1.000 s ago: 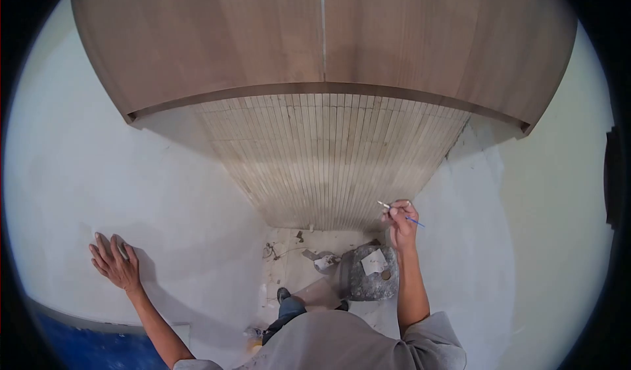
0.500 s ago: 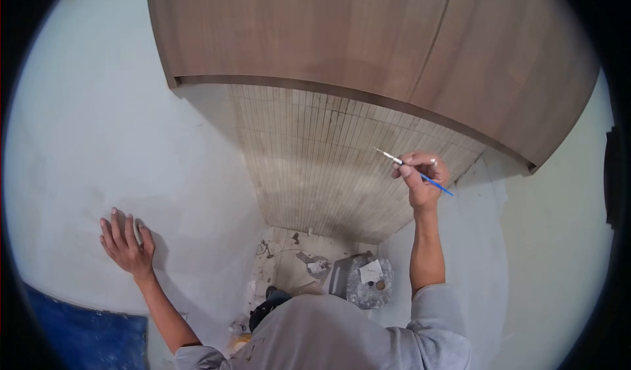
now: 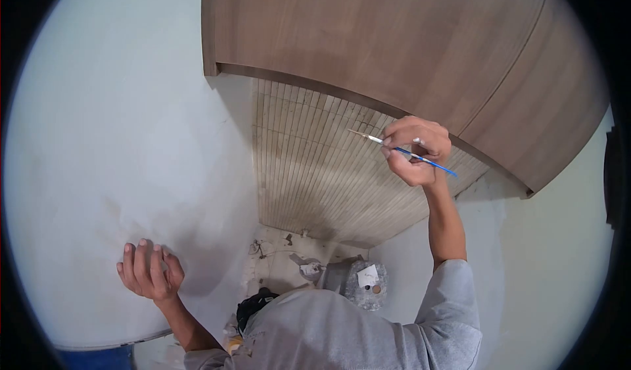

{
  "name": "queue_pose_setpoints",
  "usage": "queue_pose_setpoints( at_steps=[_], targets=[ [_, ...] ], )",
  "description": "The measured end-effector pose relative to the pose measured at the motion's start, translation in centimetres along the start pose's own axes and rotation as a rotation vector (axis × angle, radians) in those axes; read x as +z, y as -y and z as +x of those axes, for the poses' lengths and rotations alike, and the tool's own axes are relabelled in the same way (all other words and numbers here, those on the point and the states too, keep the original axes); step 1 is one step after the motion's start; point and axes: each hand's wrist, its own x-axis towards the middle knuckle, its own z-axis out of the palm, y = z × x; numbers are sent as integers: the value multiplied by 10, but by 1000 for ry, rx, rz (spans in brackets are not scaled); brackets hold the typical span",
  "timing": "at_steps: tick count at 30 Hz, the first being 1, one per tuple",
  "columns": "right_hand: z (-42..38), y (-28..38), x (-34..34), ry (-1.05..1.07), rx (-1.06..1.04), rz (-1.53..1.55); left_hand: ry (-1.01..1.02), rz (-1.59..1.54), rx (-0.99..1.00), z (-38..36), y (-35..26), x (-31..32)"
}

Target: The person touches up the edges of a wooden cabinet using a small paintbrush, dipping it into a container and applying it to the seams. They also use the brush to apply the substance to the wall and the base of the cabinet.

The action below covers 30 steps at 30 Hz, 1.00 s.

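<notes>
My right hand [image 3: 419, 150] pinches a thin blue-handled brush [image 3: 409, 154], its fine tip pointing left in front of the narrow-striped tile wall [image 3: 309, 166]. A ring shows on one finger. Above this hand runs the lower edge of a brown wood-grain cabinet [image 3: 368, 35]. At the lower left, my left hand [image 3: 150, 271] is raised by the white wall [image 3: 125, 140], its fingers a little bent and holding nothing. Whether its fingertips touch the wall cannot be made out.
Below, a spattered grey stool or box [image 3: 369, 298] with a white paper [image 3: 368, 276] on top stands on the littered floor [image 3: 282, 275]. A blue surface [image 3: 98, 358] shows at the bottom left, and a dark object [image 3: 610, 176] at the right edge.
The view has shifted, with the cabinet now further right. My right hand has risen with the brush, closer to the cabinet edge. My left hand's fingers are more bent and it sits lower.
</notes>
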Motion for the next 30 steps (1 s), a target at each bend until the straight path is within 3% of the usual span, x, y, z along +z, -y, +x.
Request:
queue_pose_setpoints(
  at_steps=[13,30],
  targets=[
    [35,-6,69,141,-146,-89,79,-58,-48,-9,-2,-15],
    [64,11,57,161,-178,-134,138,-180,-60,-17,-1,-35]
  ],
)
